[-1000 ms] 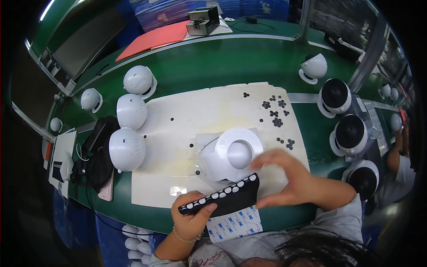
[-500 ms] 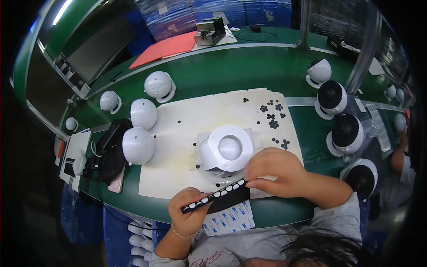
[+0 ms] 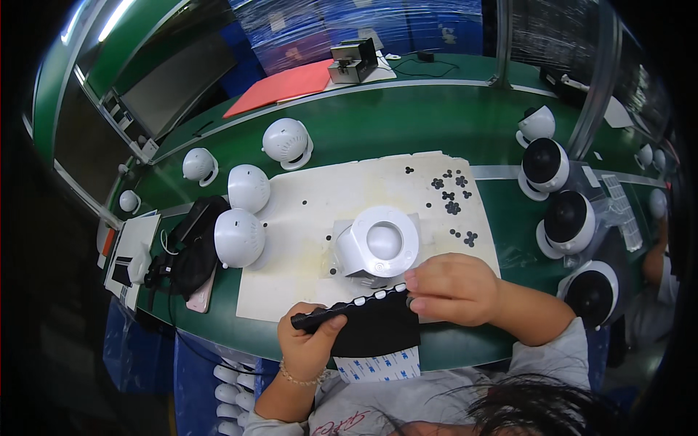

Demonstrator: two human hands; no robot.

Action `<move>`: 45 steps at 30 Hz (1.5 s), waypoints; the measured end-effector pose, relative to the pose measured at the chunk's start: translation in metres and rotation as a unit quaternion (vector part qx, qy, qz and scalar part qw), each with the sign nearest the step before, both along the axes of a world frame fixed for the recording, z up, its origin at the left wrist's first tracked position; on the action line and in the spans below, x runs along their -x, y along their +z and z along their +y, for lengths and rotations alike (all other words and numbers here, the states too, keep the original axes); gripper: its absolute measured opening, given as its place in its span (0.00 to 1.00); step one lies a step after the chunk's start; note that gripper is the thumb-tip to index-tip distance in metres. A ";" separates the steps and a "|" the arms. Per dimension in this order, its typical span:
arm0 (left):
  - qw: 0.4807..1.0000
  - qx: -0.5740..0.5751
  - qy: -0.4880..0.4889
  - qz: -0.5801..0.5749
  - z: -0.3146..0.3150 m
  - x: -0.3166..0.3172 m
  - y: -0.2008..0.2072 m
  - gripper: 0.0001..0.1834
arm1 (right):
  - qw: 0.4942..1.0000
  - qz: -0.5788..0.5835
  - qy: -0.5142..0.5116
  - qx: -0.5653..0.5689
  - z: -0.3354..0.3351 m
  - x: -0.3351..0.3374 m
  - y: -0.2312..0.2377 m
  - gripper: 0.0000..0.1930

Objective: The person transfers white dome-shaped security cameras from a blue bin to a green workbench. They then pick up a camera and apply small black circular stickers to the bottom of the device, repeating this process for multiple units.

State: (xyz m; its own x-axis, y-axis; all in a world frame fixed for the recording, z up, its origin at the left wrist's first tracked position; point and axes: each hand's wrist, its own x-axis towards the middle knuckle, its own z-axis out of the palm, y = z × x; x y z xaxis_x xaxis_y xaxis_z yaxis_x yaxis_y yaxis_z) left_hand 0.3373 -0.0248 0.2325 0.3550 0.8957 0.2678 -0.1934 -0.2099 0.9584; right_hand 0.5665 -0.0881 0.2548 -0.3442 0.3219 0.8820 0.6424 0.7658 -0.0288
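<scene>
A black sheet of round stick-on pads point(image 3: 382, 330) is bent over at its top edge, where a row of white pad undersides shows. My left hand point(image 3: 309, 347) is closed on the left end of that fold, thumb in front. At the right end, my right hand point(image 3: 454, 292) has its fingers and thumb pinched together at the edge; a small dark pad seems to show by the thumb. Printed backing paper point(image 3: 384, 365) hangs below the black sheet. Just beyond the fold, a white rounded device point(image 3: 358, 251) lies with its ring-shaped base point(image 3: 413, 240) facing up.
Loose black pads point(image 3: 452, 208) lie in clusters on the cream paper point(image 3: 291, 291). White round devices point(image 3: 240, 238) stand at left; black-faced ones point(image 3: 569, 222) line the right. A black bag point(image 3: 196, 265) sits far left. Metal posts point(image 3: 600, 80) edge the bench.
The left end of the black sheet has tilted, so fewer white undersides show and more black front is visible. My right hand has moved slightly nearer to me. The whole view has shifted a little.
</scene>
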 end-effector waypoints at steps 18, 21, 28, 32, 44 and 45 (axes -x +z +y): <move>0.991 -0.028 -0.051 0.119 0.028 -0.017 -0.010 0.12 | 0.987 0.106 -0.019 0.122 0.017 0.008 -0.013 0.21; 0.988 -0.020 -0.052 0.143 0.029 -0.011 -0.015 0.12 | 0.979 0.092 0.050 0.173 0.016 0.010 -0.004 0.20; 0.990 -0.042 -0.073 0.116 0.032 -0.010 -0.019 0.09 | 0.953 0.209 0.079 0.202 0.009 0.005 -0.020 0.23; 0.937 -0.302 -0.117 0.130 0.041 -0.020 -0.020 0.12 | 0.886 0.352 0.106 0.281 0.044 -0.013 -0.002 0.32; 0.877 -0.424 -0.105 0.202 0.041 -0.017 -0.034 0.20 | 0.826 0.389 0.093 0.397 0.060 -0.019 -0.004 0.32; 0.876 -0.424 -0.107 0.206 0.042 -0.016 -0.034 0.20 | 0.826 0.389 0.095 0.397 0.061 -0.019 -0.006 0.32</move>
State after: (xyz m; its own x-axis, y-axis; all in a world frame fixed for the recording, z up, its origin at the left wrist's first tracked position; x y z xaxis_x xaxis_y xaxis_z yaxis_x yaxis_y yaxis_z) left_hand 0.3529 0.0169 0.1982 0.7130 0.3393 0.6136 0.0113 -0.8806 0.4737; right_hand 0.5854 -0.0271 0.2486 0.1166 0.9103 0.3971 0.0623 0.3924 -0.9177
